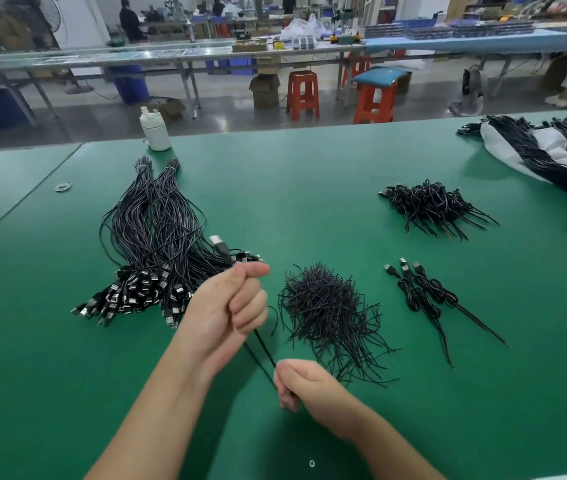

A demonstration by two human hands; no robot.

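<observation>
Cable [265,348] stretched between left hand [226,306] above, right hand [304,382] below.

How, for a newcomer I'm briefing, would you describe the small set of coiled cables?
On the green table, look right of the loose heap of short black ties. The three coiled cables lie side by side there, unlike the bigger tangled heap behind them.
</observation>
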